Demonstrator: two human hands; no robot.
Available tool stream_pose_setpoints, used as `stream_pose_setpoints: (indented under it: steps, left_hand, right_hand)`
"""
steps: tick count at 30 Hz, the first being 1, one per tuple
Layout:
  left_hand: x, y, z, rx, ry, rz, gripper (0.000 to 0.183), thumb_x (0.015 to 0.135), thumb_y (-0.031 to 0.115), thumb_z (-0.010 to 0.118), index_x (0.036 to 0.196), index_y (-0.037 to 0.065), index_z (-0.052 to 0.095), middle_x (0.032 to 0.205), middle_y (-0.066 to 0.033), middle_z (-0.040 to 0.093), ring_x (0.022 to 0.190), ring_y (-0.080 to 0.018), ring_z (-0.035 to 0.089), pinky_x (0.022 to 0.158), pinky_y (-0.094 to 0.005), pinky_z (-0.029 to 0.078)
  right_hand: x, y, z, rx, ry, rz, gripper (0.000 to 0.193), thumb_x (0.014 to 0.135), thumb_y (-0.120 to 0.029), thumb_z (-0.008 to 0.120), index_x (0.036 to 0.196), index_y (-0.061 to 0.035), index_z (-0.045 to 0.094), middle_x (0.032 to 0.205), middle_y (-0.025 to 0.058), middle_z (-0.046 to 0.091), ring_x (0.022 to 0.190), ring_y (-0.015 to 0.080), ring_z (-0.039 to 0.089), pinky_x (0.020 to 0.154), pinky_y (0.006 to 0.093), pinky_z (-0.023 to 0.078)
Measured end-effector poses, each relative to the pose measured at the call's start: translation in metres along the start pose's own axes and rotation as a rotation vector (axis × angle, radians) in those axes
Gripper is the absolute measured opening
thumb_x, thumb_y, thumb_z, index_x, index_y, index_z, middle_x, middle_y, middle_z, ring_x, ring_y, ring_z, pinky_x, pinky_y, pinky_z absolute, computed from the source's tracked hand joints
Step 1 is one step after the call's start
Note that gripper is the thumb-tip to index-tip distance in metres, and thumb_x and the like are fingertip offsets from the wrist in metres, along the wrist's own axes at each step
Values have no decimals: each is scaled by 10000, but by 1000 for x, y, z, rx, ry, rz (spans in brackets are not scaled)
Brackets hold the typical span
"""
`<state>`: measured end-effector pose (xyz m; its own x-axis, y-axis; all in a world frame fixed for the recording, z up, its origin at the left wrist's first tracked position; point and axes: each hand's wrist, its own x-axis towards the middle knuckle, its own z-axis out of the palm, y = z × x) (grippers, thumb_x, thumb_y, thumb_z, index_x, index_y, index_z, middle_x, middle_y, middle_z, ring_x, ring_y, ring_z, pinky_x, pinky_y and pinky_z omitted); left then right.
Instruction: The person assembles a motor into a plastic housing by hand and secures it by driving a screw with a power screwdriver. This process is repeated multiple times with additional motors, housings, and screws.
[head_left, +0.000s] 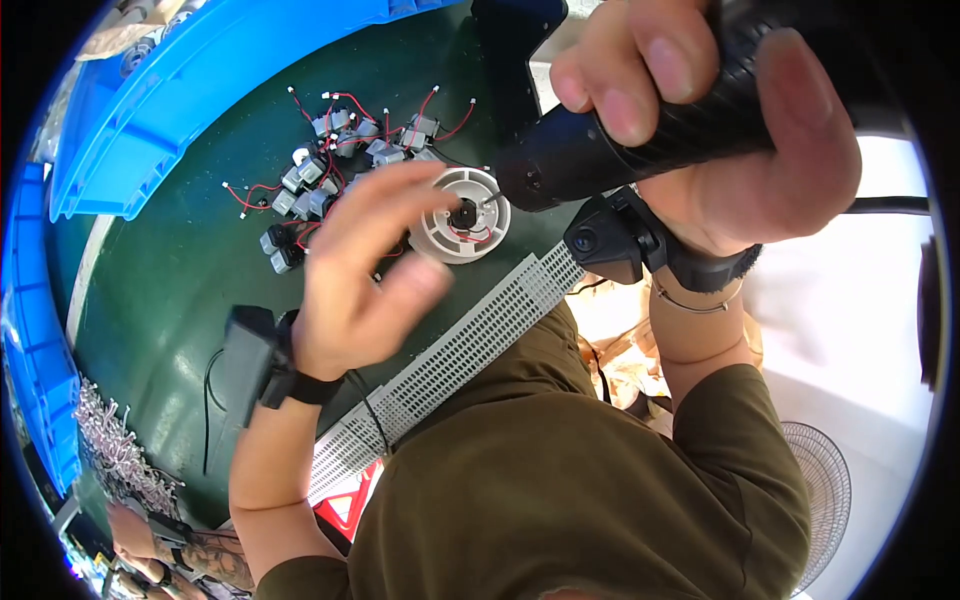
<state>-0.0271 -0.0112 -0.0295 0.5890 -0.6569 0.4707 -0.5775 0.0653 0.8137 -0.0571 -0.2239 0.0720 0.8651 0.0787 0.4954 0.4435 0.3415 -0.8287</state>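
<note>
My right hand point(760, 160) is wrapped round a thick black electric screwdriver point(610, 155), which lies nearly level and points left. Its thin bit reaches the right side of a white round plastic housing point(460, 245). A small black part with red wires sits in the housing's middle. My left hand point(360, 270) is at the housing's left side, fingers over the upper rim and thumb by the lower edge, slightly blurred. Just behind it lies a loose pile of small grey motors point(340, 130) with red and black wires. Each wrist wears a strapped black device.
A green work mat point(200, 290) covers the table. Blue plastic bins point(150, 130) line the far and left sides. A heap of screws point(125, 440) lies at the left. A grey perforated strip point(450, 350) runs along the near edge. Another person's hand point(130, 530) shows lower left.
</note>
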Motion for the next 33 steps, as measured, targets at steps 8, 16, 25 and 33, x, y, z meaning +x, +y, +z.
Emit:
stream_pose_setpoints:
  steps: [8,16,25,33]
  left_hand:
    - [18,6,13,379,94,-71,191,712,77,721,901,63,692,812,-60,576,776,-235,544,653,-326,446]
    - [18,0,25,301,130,-110,107,686,82,739,786,67,703,739,-27,563,716,-213,531,627,-321,429]
    - [16,8,25,317,113,-85,188,677,59,714,863,45,685,778,-67,568,714,-233,541,635,-324,440]
    - [6,11,3,263,153,-33,251,705,10,637,955,-1,648,849,-111,558,758,-246,547,675,-314,441]
  right_hand:
    - [7,-5,6,28,13,117,705,766,-191,762,1263,44,320,795,142,587,660,254,610,693,362,491]
    - [3,-17,14,39,72,262,563,725,-195,802,1141,21,490,812,141,598,711,259,620,762,350,483]
    - [0,-24,4,-1,8,287,587,684,-110,820,1151,14,487,816,141,598,745,259,622,767,353,487]
    - [-4,-2,-1,124,21,115,892,710,-37,751,1388,39,176,814,145,579,726,268,629,726,402,498]
